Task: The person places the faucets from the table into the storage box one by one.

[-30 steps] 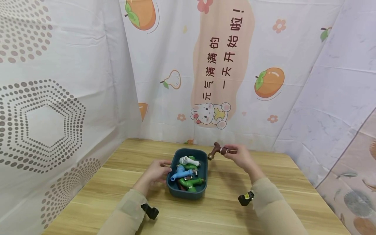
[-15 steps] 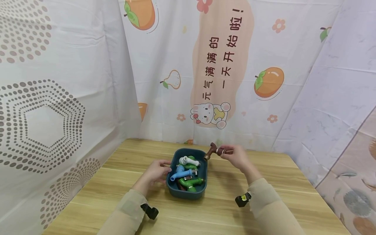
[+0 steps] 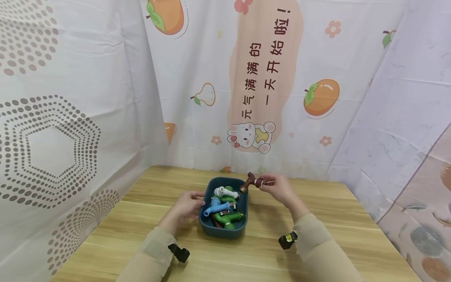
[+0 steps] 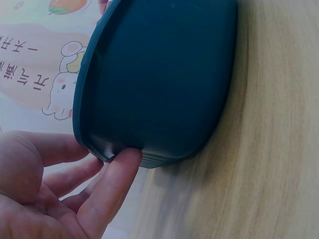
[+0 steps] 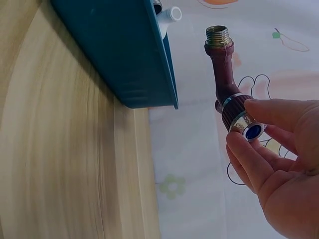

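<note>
My right hand (image 3: 280, 189) pinches a dark brown tap (image 3: 251, 181) by its ribbed knob end, above the right rim of a dark teal bin (image 3: 225, 233). In the right wrist view, the brass threaded end of the tap (image 5: 224, 69) points away from the fingers (image 5: 246, 159). My left hand (image 3: 187, 204) rests against the bin's left side, fingertips (image 4: 127, 162) touching the outer wall. Inside the bin lie a white tap (image 3: 225, 192), a blue tap (image 3: 219, 207) and green taps (image 3: 229, 219). Something brown shows partly beneath them.
The bin stands on a wood-grain table (image 3: 282, 250). A printed curtain (image 3: 197, 129) hangs behind the table's back edge, with more fabric at the left and right sides. A small black camera sits on each wrist.
My right hand has moved left with the brown tap, bringing its threaded end from beside the bin to over its right rim. The left hand has stayed at the bin.
</note>
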### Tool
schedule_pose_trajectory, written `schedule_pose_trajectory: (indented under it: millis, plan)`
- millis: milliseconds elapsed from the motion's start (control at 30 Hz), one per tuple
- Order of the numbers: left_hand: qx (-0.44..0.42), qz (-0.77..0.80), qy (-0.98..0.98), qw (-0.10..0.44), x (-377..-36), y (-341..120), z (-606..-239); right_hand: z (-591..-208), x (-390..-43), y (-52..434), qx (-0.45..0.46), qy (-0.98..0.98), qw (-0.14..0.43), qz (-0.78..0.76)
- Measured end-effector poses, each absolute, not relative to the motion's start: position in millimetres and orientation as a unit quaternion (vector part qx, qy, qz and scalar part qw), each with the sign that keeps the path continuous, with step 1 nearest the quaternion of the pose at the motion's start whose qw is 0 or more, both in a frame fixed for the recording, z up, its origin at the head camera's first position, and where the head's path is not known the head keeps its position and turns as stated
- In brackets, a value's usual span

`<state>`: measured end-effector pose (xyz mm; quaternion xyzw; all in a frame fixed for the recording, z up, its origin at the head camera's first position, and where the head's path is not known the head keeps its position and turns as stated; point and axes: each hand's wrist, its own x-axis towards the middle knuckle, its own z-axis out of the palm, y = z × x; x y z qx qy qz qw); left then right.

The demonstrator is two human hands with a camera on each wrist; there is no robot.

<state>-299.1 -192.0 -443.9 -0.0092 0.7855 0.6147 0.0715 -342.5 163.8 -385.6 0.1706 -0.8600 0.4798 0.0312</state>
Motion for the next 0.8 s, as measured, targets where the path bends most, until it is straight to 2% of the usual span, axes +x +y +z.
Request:
schedule_pose_trajectory:
  millis: [800]
  plan:
    - [-0.008,0.615,0.785,0.068,-304,-192,-448,-394,-341,145,0.170,-0.863,0.022,0.475]
